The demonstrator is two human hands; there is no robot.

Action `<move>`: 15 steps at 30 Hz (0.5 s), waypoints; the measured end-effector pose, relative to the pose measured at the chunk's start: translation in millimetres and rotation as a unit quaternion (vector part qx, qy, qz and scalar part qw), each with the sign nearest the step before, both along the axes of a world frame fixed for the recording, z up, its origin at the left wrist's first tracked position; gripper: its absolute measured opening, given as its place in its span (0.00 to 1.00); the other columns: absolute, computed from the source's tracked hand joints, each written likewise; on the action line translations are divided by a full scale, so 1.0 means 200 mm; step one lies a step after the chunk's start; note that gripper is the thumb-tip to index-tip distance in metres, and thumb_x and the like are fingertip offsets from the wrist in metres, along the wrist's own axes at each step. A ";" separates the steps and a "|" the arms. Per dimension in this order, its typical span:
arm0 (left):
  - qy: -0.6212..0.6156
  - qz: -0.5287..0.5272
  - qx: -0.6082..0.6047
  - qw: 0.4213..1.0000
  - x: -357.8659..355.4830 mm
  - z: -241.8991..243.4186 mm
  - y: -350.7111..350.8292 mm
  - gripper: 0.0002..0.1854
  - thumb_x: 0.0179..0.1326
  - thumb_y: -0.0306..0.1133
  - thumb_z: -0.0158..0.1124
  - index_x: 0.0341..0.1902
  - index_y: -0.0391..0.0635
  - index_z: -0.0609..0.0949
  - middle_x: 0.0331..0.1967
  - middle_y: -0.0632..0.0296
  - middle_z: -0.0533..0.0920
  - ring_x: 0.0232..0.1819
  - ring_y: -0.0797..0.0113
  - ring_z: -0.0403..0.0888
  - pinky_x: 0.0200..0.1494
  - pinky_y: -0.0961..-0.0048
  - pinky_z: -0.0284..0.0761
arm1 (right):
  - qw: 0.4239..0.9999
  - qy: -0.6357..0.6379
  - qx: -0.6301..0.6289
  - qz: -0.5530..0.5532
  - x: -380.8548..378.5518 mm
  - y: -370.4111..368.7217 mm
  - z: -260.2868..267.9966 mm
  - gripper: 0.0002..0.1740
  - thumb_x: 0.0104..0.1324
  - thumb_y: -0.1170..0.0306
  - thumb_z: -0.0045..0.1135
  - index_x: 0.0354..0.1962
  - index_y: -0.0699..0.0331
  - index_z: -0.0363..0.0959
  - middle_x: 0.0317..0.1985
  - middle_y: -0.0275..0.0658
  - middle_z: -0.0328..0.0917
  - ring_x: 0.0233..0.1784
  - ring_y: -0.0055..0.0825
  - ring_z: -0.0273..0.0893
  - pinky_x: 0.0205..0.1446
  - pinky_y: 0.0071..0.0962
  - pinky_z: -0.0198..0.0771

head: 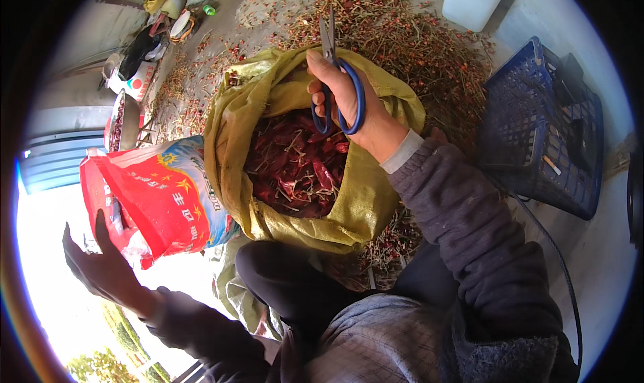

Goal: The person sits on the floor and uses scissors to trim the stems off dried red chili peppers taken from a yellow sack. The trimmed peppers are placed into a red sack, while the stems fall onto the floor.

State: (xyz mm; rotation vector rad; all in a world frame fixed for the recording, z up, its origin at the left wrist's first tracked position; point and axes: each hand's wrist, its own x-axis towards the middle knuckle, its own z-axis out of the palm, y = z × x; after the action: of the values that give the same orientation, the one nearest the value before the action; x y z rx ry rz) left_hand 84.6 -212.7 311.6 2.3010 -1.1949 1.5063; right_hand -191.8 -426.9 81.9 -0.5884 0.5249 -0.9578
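Note:
My right hand [344,93] holds a pair of scissors [354,99] with blue handles, over the far right part of an open yellow woven sack [372,207]. The scissors' metal blades point away from me, slightly apart. Dried red chili peppers [297,171], with bits of pale stem among them, lie inside the sack. Off to the left, my left hand [108,267] is raised with its fingers apart and nothing in it. It is near a red and blue printed plastic bag [166,197], which leans by the yellow sack's left side.
Cut stems and red bits [422,46] cover the floor beyond the sack. A blue plastic crate [543,131] is at the right, with a dark cord [558,257] near it. A metal bowl [130,121] stands at the left. A white container [473,3] is at the back right.

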 end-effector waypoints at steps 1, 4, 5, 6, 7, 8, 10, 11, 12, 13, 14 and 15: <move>0.125 -0.052 -0.036 0.990 -0.09 -0.14 0.00 0.27 0.64 0.43 0.76 0.61 0.40 0.81 0.55 0.52 0.86 0.56 0.57 0.86 0.56 0.59 0.83 | 1.000 0.009 0.007 -0.002 -0.01 0.00 0.01 0.27 0.68 0.45 0.70 0.43 0.60 0.73 0.31 0.30 0.74 0.30 0.16 0.72 0.33 0.22 0.70; 0.404 -0.270 0.107 0.867 -0.32 -0.66 -0.16 0.15 0.65 0.22 0.68 0.55 0.41 0.86 0.48 0.58 0.89 0.45 0.69 0.88 0.46 0.73 0.83 | 1.000 0.009 0.011 -0.008 -0.02 -0.02 0.02 0.26 0.67 0.46 0.70 0.43 0.59 0.73 0.31 0.30 0.74 0.30 0.16 0.72 0.33 0.22 0.70; 0.385 -0.341 0.210 0.832 -0.33 -0.85 -0.27 0.12 0.64 0.21 0.67 0.51 0.41 0.87 0.46 0.54 0.89 0.44 0.60 0.88 0.47 0.70 0.82 | 1.000 0.018 0.018 -0.006 -0.02 -0.02 0.02 0.26 0.67 0.46 0.70 0.43 0.59 0.73 0.31 0.30 0.74 0.30 0.16 0.72 0.33 0.22 0.70; 0.350 -0.384 0.271 0.810 -0.31 -1.03 -0.40 0.13 0.61 0.23 0.68 0.50 0.40 0.86 0.45 0.50 0.87 0.45 0.49 0.86 0.49 0.64 0.82 | 1.000 0.017 0.018 -0.005 -0.02 -0.02 0.03 0.26 0.68 0.46 0.70 0.43 0.59 0.73 0.31 0.30 0.74 0.29 0.16 0.72 0.32 0.22 0.69; 0.354 -0.377 0.323 0.793 -0.28 -1.19 -0.50 0.15 0.59 0.24 0.69 0.51 0.40 0.85 0.46 0.48 0.87 0.47 0.45 0.85 0.51 0.60 0.81 | 1.000 0.015 0.020 -0.005 -0.02 -0.01 0.03 0.26 0.68 0.46 0.70 0.43 0.59 0.73 0.31 0.31 0.74 0.29 0.16 0.72 0.32 0.21 0.69; 0.346 -0.400 0.361 0.768 -0.24 -1.34 -0.59 0.17 0.57 0.26 0.69 0.51 0.41 0.84 0.47 0.47 0.86 0.49 0.42 0.83 0.52 0.56 0.80 | 1.000 0.012 0.013 -0.002 -0.02 -0.01 0.03 0.25 0.68 0.46 0.69 0.42 0.59 0.73 0.30 0.30 0.74 0.29 0.15 0.72 0.31 0.21 0.68; 0.325 -0.345 0.442 0.762 -0.17 -1.57 -0.71 0.21 0.55 0.29 0.69 0.54 0.40 0.82 0.50 0.47 0.85 0.54 0.45 0.82 0.53 0.52 0.79 | 0.999 0.031 -0.002 -0.013 -0.02 -0.01 0.02 0.26 0.69 0.45 0.67 0.39 0.60 0.72 0.26 0.29 0.72 0.26 0.15 0.71 0.28 0.20 0.69; 0.307 -0.334 0.436 0.777 -0.13 -1.65 -0.73 0.17 0.57 0.27 0.66 0.52 0.41 0.83 0.47 0.47 0.86 0.52 0.45 0.83 0.52 0.52 0.79 | 0.999 0.036 -0.009 -0.020 -0.02 -0.01 0.02 0.27 0.69 0.44 0.66 0.37 0.60 0.72 0.25 0.29 0.71 0.24 0.15 0.70 0.27 0.20 0.69; 0.297 -0.310 0.448 0.785 -0.11 -1.70 -0.75 0.14 0.58 0.26 0.63 0.49 0.43 0.84 0.44 0.48 0.86 0.49 0.45 0.84 0.51 0.51 0.80 | 0.999 0.031 -0.016 -0.023 -0.02 -0.02 0.02 0.27 0.69 0.44 0.66 0.37 0.60 0.72 0.25 0.29 0.71 0.24 0.14 0.70 0.26 0.20 0.68; 0.298 -0.266 0.488 0.776 -0.09 -1.73 -0.76 0.12 0.60 0.25 0.61 0.46 0.44 0.85 0.41 0.48 0.87 0.47 0.45 0.85 0.50 0.51 0.81 | 0.999 0.035 -0.008 -0.022 -0.02 -0.02 0.02 0.27 0.69 0.44 0.66 0.37 0.60 0.71 0.25 0.29 0.71 0.24 0.14 0.70 0.26 0.20 0.68; 0.309 -0.277 0.479 0.774 -0.09 -1.73 -0.76 0.10 0.60 0.26 0.61 0.45 0.44 0.84 0.40 0.48 0.87 0.47 0.44 0.85 0.50 0.51 0.81 | 0.999 0.031 -0.006 -0.026 -0.03 -0.03 0.02 0.27 0.69 0.44 0.66 0.36 0.60 0.71 0.25 0.28 0.71 0.24 0.14 0.69 0.26 0.20 0.68; 0.333 -0.266 0.500 0.754 -0.09 -1.72 -0.75 0.09 0.60 0.27 0.62 0.44 0.44 0.84 0.39 0.47 0.87 0.46 0.43 0.85 0.50 0.50 0.80 | 0.999 0.019 -0.016 -0.025 -0.03 -0.04 0.02 0.26 0.69 0.44 0.66 0.36 0.59 0.71 0.24 0.28 0.71 0.24 0.14 0.69 0.26 0.20 0.68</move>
State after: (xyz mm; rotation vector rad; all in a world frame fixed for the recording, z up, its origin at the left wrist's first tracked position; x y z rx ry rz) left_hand 66.1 -362.2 -32.2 2.2068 -2.3907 -0.3116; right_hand -197.3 -433.9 85.2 -0.6253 0.5606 -1.0052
